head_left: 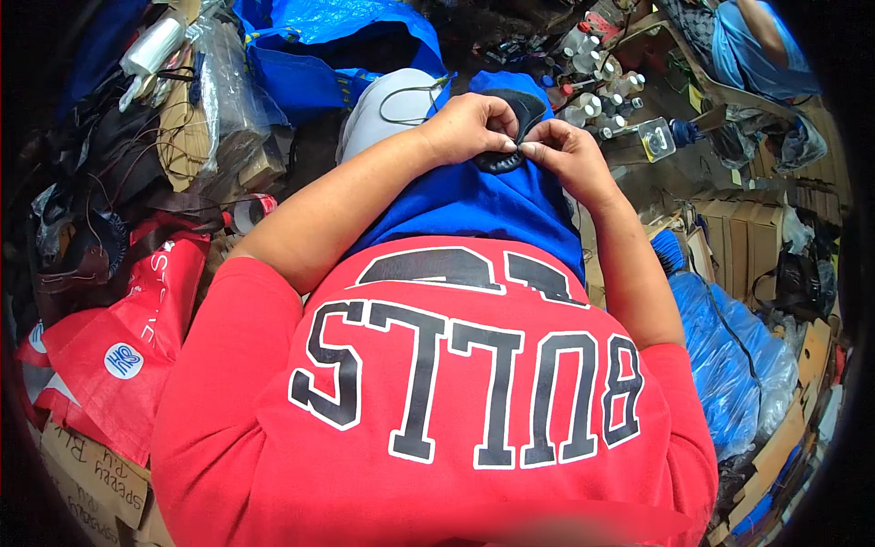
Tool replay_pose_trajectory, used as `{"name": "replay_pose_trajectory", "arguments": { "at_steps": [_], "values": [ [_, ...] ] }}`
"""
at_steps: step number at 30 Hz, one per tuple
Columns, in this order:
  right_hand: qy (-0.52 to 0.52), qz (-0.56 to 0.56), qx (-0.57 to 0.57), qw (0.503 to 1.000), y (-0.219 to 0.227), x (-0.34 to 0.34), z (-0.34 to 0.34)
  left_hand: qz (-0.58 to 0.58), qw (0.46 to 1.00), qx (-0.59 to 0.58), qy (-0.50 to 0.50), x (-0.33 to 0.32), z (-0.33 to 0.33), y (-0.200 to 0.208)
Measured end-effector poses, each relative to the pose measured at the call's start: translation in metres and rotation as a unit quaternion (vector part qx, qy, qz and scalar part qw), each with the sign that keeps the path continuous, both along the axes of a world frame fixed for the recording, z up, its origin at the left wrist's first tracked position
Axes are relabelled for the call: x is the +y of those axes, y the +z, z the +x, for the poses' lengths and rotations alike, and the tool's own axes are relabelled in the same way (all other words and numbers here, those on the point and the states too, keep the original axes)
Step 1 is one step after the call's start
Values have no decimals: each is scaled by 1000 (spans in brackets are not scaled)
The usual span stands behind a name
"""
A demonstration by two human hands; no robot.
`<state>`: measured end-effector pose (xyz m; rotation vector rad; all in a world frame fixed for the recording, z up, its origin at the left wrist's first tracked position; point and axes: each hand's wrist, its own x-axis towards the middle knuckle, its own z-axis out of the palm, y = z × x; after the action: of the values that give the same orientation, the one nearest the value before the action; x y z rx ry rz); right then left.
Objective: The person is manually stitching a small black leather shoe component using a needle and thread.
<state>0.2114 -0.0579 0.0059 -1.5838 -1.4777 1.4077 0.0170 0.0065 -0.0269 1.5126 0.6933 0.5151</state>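
Note:
Over my lap, both hands meet at a black piece of soft, leather-like material (499, 163) with a rounded, gathered lower part; it looks like a shoe upper, though my fingers cover much of it. My left hand (467, 128) pinches its edge between thumb and fingertips. Close beside it, my right hand (572, 162) grips the same edge, the fingertips of both hands nearly touching. Whether a needle or thread is between them is too small to tell. Blue cloth (456, 205) covers my lap beneath the piece. A dark cord (390, 117) loops over a pale grey cloth-covered shape (360, 128) left of my left hand.
A large blue bag (301, 68) gapes open beyond my lap. Several small bottles (588, 59) cluster at the far right, near a clear container (654, 139). A red bag (128, 337) lies left, blue plastic wrapping (729, 356) right. Another person's blue clothing (752, 55) shows top right.

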Motion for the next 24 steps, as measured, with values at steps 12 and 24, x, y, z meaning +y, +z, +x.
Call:
{"name": "replay_pose_trajectory", "arguments": {
  "at_steps": [12, 24],
  "values": [
    [-42, -33, 135, 989, 1, -15, 21, 200, 968, 152, 16, -7, -17, 25],
    [-16, 169, -99, 981, 21, -7, 62, 282, 941, 178, -51, -9, -5, 32]
  ]
}}
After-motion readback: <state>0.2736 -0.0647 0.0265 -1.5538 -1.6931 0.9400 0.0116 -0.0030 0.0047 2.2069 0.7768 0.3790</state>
